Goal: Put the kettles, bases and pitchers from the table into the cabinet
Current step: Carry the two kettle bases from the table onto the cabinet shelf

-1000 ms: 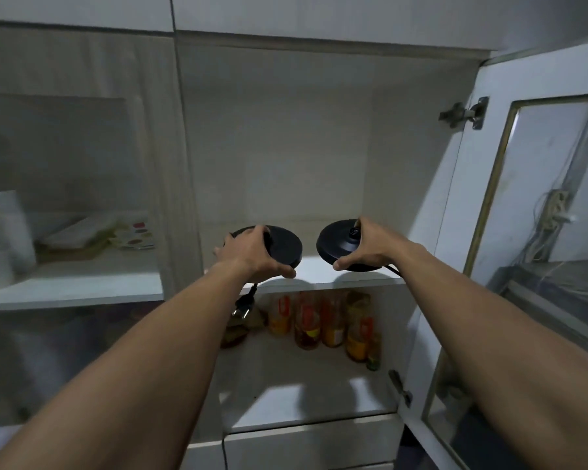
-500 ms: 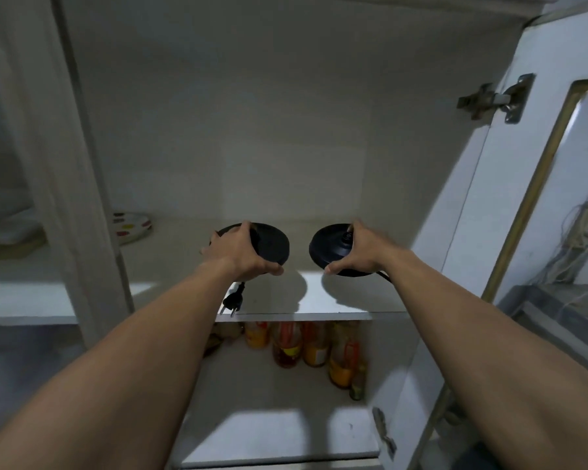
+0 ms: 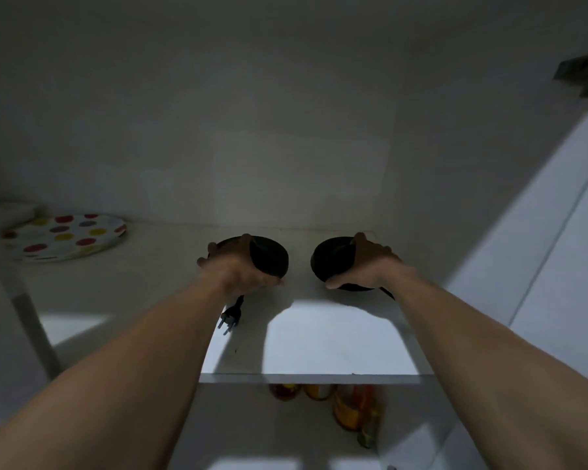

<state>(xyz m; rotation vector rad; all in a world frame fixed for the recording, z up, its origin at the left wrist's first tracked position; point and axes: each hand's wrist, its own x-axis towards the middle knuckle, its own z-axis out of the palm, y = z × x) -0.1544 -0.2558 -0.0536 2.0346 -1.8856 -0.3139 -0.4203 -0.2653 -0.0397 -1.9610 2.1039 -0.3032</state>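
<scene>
Two black bases are being set deep on the cabinet shelf (image 3: 319,347): the left base (image 3: 269,257) is gripped by the left hand (image 3: 238,266), the right base (image 3: 331,262) by the right hand (image 3: 364,262), fingers curled over each rim. Neither is released yet. A plug (image 3: 230,317) lies on the shelf under the left wrist. Kettles and pitchers are not seen here, so that part is judged still to be done. Compared with the earlier frames, both bases have been carried further back, and the plug no longer hangs over the shelf edge.
</scene>
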